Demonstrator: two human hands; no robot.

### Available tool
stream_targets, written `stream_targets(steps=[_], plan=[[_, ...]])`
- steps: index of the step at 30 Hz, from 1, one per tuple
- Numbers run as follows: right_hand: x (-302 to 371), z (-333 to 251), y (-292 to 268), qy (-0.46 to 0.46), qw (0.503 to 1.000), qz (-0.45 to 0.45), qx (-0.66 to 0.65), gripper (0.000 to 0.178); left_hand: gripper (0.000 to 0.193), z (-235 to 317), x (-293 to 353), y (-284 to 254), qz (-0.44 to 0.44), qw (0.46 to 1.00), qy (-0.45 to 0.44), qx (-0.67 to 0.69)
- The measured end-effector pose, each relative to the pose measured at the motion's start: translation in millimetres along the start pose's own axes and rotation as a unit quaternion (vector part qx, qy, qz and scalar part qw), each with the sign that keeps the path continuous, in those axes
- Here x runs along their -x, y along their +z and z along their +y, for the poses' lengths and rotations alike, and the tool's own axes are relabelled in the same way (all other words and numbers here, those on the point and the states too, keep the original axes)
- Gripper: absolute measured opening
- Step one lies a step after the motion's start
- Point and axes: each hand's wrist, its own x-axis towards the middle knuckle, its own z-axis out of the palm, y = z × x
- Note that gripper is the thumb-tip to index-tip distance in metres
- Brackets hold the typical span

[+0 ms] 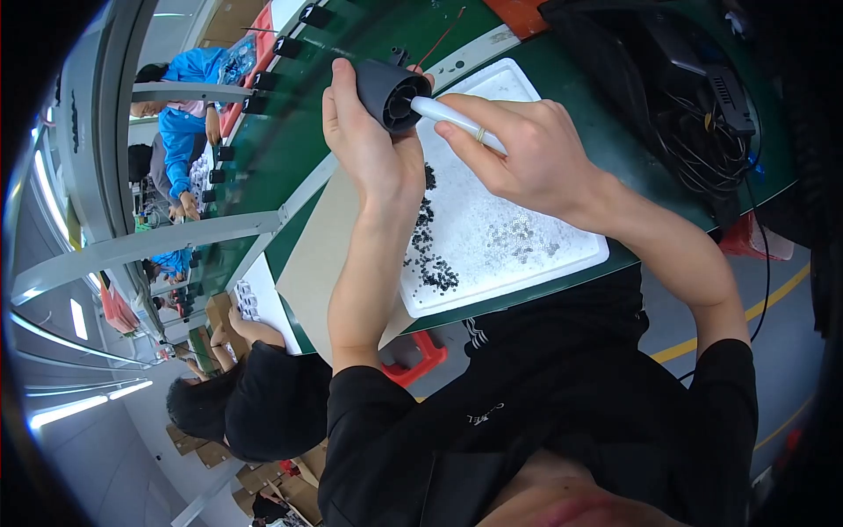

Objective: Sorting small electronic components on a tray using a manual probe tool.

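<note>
My left hand (373,162) is wrapped round a dark grey, cup-shaped plastic housing (378,86), its open end turned to the right with ribs showing inside. In my right hand (537,154) is a white pen-shaped tool (457,121), gripped between thumb and fingers. Its tip reaches into the housing's opening; what it touches in there is hidden. Below both hands lies a white tray (500,86). Small black parts (435,274) are scattered along the tray's left side, and small clear or silvery pieces (522,239) are spread near its middle.
A beige board (320,255) lies left of the tray on the green bench. At the right are a black bag (606,53) and coiled black cables (702,162). Metal frame bars (176,233) cross the left. A co-worker in black (272,404) sits at my left.
</note>
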Motion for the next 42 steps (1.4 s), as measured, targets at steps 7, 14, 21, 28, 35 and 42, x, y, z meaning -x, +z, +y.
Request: stream_targets(steps=[7,14,21,28,35,42], plan=[[3.3,2.5,4.3,-0.063,0.991,-0.012,0.121,0.027,0.037,-7.3,1.3,4.7,-0.004,0.996,0.042,-0.073],[-1.2,-1.6,6.2,0.097,0.988,0.008,-0.117,0.030,0.036,-12.8,-0.9,19.7,-0.022,0.989,0.127,-0.076],[-6.4,-3.6,-1.9,0.269,0.903,0.088,-0.322,0.031,0.036,-23.6,-11.2,29.7,-0.049,0.981,0.151,-0.111],[-10.3,11.3,2.3,0.333,0.880,0.103,-0.323,0.033,0.035,-42.0,-67.2,29.5,-0.111,0.980,0.076,-0.143],[-0.3,-1.1,11.1,0.236,0.913,0.043,-0.331,0.032,0.052,-35.9,-116.9,72.6,-0.268,0.888,-0.186,-0.324],[-3.4,-2.8,2.5,0.203,0.936,0.021,-0.285,0.030,0.057,-10.6,-163.8,178.4,-0.349,0.929,-0.082,-0.089]])
